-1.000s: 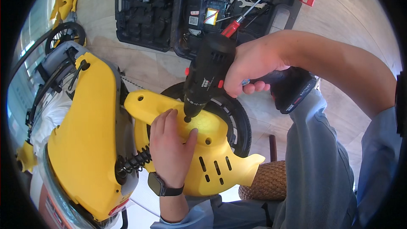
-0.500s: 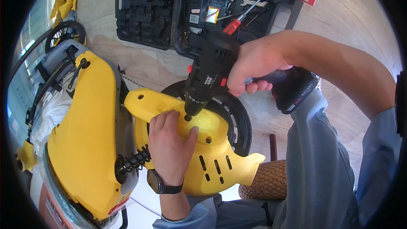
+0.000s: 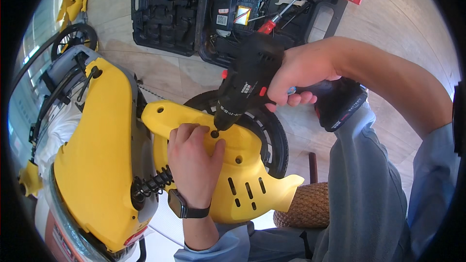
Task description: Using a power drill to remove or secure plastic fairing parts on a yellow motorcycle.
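Observation:
My right hand (image 3: 303, 75) is wrapped round the handle of a black cordless drill (image 3: 247, 85) with red buttons. The drill tilts, its chuck pointing down at a dark round hole in a yellow plastic cover (image 3: 252, 184). A small gap shows between chuck and hole; the bit itself is hard to make out. Beside that hole, my left hand (image 3: 193, 157) lies on the cover with thumb and fingers apart, fingertips bent toward the surface. The cover has more screw holes and several slots, and it sits over a black spoked wheel (image 3: 276, 140).
A larger yellow body panel (image 3: 99, 165) with a black coil spring (image 3: 153, 184) stands at left. Beyond the drill lies an opened black tool case (image 3: 167, 14) with wrenches (image 3: 290, 3) and a red-handled screwdriver (image 3: 267, 26). A brown woven seat (image 3: 303, 206) is near my leg.
The drill has tilted and shifted slightly right, its chuck lifting a little off the hole. My left hand has moved only slightly on the cover.

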`<state>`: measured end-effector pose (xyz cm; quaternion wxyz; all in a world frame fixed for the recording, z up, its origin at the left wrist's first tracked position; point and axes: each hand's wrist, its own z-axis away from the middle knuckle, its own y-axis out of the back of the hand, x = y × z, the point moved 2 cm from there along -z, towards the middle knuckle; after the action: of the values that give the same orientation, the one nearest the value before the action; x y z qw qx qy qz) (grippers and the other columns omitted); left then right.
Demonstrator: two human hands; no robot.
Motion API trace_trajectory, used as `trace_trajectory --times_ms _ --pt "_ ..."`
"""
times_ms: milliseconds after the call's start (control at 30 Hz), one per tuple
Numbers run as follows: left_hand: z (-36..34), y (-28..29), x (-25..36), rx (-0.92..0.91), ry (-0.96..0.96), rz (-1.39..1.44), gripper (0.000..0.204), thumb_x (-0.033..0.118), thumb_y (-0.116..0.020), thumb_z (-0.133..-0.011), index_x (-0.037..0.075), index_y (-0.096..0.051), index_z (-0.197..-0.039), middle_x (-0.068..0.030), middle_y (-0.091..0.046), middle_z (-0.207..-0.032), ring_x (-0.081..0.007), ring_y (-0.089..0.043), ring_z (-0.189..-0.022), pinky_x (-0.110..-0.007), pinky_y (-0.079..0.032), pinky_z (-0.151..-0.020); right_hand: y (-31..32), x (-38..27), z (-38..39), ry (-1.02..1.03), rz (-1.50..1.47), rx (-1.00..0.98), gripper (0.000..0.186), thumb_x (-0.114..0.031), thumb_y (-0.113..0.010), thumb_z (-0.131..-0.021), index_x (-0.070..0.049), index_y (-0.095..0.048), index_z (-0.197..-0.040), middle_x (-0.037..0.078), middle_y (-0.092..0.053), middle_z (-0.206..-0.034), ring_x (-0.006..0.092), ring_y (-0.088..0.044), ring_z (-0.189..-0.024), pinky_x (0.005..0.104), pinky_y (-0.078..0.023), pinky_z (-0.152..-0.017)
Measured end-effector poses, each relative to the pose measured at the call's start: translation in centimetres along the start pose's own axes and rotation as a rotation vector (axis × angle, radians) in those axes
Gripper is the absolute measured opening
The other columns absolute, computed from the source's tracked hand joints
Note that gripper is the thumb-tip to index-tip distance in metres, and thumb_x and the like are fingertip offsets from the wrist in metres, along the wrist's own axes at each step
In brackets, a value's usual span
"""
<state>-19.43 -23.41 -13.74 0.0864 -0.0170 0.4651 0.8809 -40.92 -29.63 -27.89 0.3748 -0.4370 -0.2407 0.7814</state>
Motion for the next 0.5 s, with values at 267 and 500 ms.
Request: trace_trajectory --times_ms 267,500 --pt "-1.0 -0.9 0.2 0.009 0.004 -0.119 0.017 0.013 -0.077 -0.074 0.006 -0.075 -0.09 -0.0088 -0.065 -0.097 -0.0298 -0.059 -0.095 -0.043 -0.046 -0.084 0.5 1.2 2.6 0.024 -0.069 0.061 0.027 -0.017 -0.065 -0.073 0.001 -0.068 -0.094 0.003 -0.054 -0.066 0.0107 -0.046 -0.052 0.027 -0.037 -0.051" --pt "-1.4 -1.5 0.2 -0.006 -0.068 -0.201 0.007 0.012 -0.074 -0.079 0.006 -0.071 -0.081 -0.0059 -0.065 -0.094 -0.0283 -0.059 -0.094 -0.044 -0.043 -0.081 -0.8 2.2 4.8 0.119 0.058 0.066 0.019 -0.013 -0.068 -0.074 -0.001 -0.068 -0.088 0.003 -0.055 -0.063 0.0099 -0.048 -0.05 0.0262 -0.04 -0.05"
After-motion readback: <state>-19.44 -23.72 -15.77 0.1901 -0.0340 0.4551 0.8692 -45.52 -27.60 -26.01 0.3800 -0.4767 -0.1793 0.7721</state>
